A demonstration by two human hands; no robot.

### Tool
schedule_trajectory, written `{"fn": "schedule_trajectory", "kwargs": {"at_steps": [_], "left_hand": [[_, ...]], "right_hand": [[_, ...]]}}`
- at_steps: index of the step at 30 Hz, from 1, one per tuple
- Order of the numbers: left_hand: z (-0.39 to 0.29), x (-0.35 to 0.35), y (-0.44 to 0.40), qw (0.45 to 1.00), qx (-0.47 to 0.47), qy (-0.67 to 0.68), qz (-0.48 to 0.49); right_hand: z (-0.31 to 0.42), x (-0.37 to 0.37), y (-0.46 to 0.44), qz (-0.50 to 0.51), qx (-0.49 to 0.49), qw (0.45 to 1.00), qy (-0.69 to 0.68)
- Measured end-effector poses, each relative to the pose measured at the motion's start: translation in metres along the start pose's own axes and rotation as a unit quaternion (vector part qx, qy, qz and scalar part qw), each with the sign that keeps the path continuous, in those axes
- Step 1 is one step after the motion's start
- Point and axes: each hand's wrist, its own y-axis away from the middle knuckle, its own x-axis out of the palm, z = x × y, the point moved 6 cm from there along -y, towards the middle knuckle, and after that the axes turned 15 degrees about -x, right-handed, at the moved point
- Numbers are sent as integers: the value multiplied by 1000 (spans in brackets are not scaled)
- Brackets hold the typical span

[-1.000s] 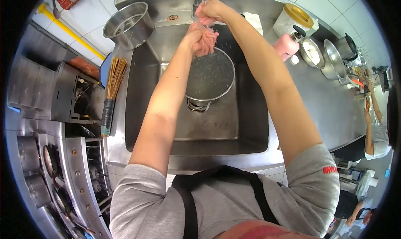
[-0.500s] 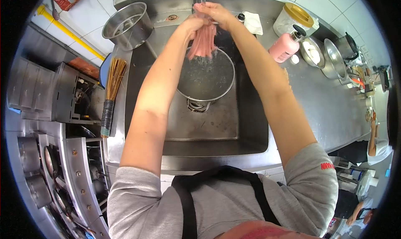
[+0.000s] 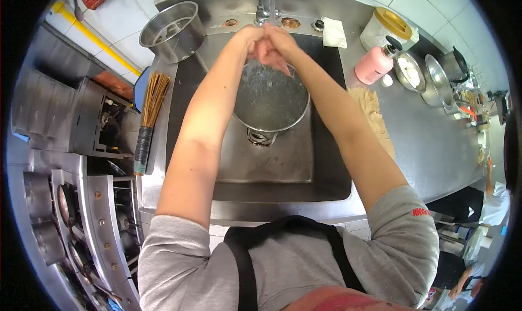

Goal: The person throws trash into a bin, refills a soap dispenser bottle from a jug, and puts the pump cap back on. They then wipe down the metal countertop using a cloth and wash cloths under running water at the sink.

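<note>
We have a wet pink thing (image 3: 274,59) under the tap (image 3: 267,5), above the far part of the pot (image 3: 272,101). Our left hand (image 3: 249,38) and right hand (image 3: 281,38) meet around it, the fingers of both drawn in narrow on it; blur hides just how each finger lies. Water splashes in the pot, which stands in the sink (image 3: 266,172) and holds water

On the sink's far left corner we see a steel tub (image 3: 171,36), and nearer, along the left rim, a brush (image 3: 151,107) of thin sticks with its bound handle towards us. Beyond the sink's far right corner lies a white cloth (image 3: 334,33), beside a small black knob (image 3: 318,25). On the table (image 3: 424,142) to our right, a brown cloth (image 3: 372,112) lies rumpled along the sink's edge. Farther off stand a pink bottle (image 3: 373,65) with a black pump, a jar (image 3: 380,36) with a gold lid, a bowl (image 3: 401,77) of white things and a larger bowl (image 3: 436,85) beside it. To our left are a stove (image 3: 103,218) and pans (image 3: 66,205); at the far right edge, a co-worker (image 3: 495,202) is partly in view
</note>
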Motion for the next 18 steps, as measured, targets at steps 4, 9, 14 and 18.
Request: {"fn": "schedule_trajectory", "kwargs": {"at_steps": [4,9,14,18], "left_hand": [[-26,29,35,999,32,27,23],[-66,10,18,959,159,220,78],[-47,-20,28,920,183,323,123],[22,-8,16,966,133,219,18]], "right_hand": [[26,-4,1,72,18,973,-220],[18,-4,8,81,-65,954,-280],[21,-7,7,130,-46,921,-364],[47,5,7,38,-48,837,-544]]}}
